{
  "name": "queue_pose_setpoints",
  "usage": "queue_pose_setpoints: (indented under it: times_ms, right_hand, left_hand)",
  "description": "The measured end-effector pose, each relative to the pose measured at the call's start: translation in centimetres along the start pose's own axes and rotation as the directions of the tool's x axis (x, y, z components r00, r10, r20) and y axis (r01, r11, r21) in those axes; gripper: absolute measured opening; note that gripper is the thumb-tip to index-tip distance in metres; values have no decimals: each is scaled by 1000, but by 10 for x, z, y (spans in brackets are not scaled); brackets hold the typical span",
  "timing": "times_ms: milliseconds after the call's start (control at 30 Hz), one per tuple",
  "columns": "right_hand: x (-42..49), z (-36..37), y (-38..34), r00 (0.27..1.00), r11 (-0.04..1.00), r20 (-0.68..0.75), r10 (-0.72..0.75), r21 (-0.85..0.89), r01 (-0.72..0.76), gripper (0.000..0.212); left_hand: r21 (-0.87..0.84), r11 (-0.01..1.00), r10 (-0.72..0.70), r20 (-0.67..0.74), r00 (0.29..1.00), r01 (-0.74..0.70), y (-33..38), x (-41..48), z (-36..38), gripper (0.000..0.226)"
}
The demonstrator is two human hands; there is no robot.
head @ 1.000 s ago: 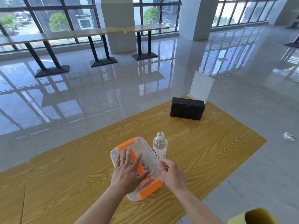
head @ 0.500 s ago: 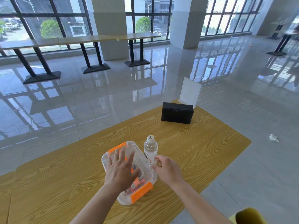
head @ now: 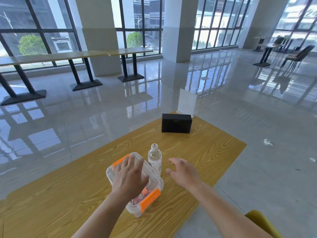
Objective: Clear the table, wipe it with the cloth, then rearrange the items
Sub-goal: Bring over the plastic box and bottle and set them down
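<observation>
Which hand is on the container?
The left hand, flat on the clear orange-latched container; the right hand hovers open beside the water bottle.

Wood-grain table point(head: 197, 152); clear plastic box point(head: 135, 184), orange clips; clear plastic bottle point(head: 154, 158); matt black box point(head: 176, 123); glossy floor tiles point(head: 103, 109)

Right hand point(head: 184, 174) now off the container point(head: 155, 183), fingers spread, beside the bottle point(head: 154, 158).

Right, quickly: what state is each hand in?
Left hand: open, resting flat on the box.
Right hand: open, holding nothing, beside the bottle.
</observation>
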State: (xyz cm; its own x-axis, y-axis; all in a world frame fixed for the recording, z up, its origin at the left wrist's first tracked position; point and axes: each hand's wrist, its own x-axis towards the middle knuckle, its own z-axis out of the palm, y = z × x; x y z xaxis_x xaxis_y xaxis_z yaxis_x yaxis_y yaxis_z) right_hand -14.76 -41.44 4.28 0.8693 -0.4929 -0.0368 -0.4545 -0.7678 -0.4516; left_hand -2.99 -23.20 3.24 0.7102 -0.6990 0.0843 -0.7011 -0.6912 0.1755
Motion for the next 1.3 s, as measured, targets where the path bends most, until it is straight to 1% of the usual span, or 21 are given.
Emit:
queue_pose_setpoints:
  times_ms: [100, 300, 500, 567, 700, 767, 867, 1000, 1067, 1300]
  right_hand:
    - [-15, -5, -7, 998, 999, -34, 46, 7, -46, 52]
    - [-45, -17, -13, 989, 994, -95, 110, -18, -112, 53]
    - [-58, -30, -7, 988, 989, -86, 131, -52, -135, 53]
    - [-80, -51, 35, 971, 979, -138, 196, -32, -202, 54]
    - [-82, -54, 42, 974, 982, -138, 181, -31, -187, 55]
    - [-83, -61, 55, 972, 981, -144, 184, -33, -191, 55]
    - [-80, -73, 94, 975, 982, -139, 174, -42, -181, 55]
    - [-68, -94, 139, 985, 990, -115, 128, -51, -135, 53]
    - [-58, -103, 160, 990, 993, -98, 101, -60, -107, 52]
    - [-27, -122, 201, 998, 996, -45, 40, -73, -43, 50]
  left_hand:
    - [-16, 999, 48, -13, 999, -48, -1, -7, -10, 66]
    - [-22, 989, 145, 8, 989, -145, 10, -15, -24, 70]
    - [-50, 978, 205, 11, 979, -204, 30, -21, -20, 67]
    - [-57, 954, 295, 30, 955, -293, 83, -15, -8, 70]
    - [-28, 947, 320, 37, 947, -319, 94, -12, -6, 72]
    - [-30, 943, 333, 37, 942, -332, 110, -7, -1, 72]
    - [-44, 949, 313, 47, 949, -311, 148, 6, 8, 71]
    - [-69, 971, 233, 83, 969, -228, 187, 24, 25, 72]
    - [-59, 980, 196, 76, 978, -192, 203, 33, 31, 73]
    - [-28, 995, 102, 55, 993, -100, 231, 60, 42, 73]
